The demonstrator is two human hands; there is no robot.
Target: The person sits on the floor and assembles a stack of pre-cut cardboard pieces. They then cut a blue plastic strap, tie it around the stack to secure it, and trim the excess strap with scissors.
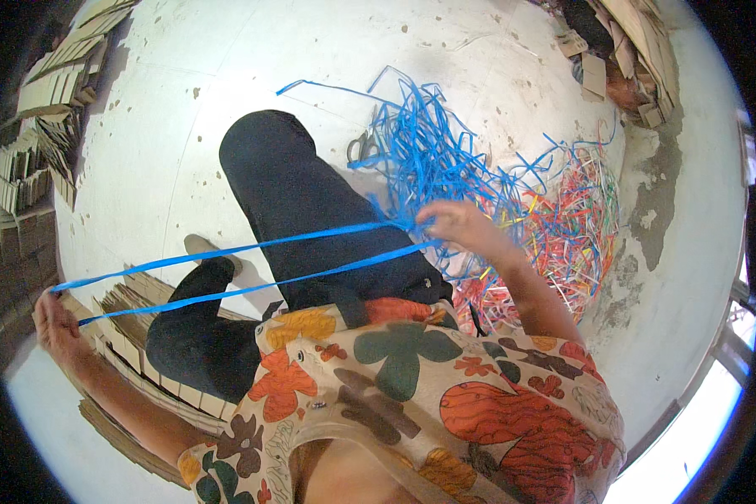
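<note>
Across your lap, you are stretching two blue straps [244, 267] sideways; your left hand [55, 323] is closing around their far ends, your right hand [460, 225] is pinching them beside the blue pile [433, 143], nearer it.

A short-sleeved shirt [412, 378] in a cream ground is worn, printed all over with large flowers and leaf shapes in orange, red, dark green, brown and yellow. The sleeves end above the elbows, so both forearms are left bare. Dark, almost black trousers [286, 193] are worn on the legs. No watch, ring or glove can be made out on the left hand [55, 323] or the right hand [462, 225].
</note>
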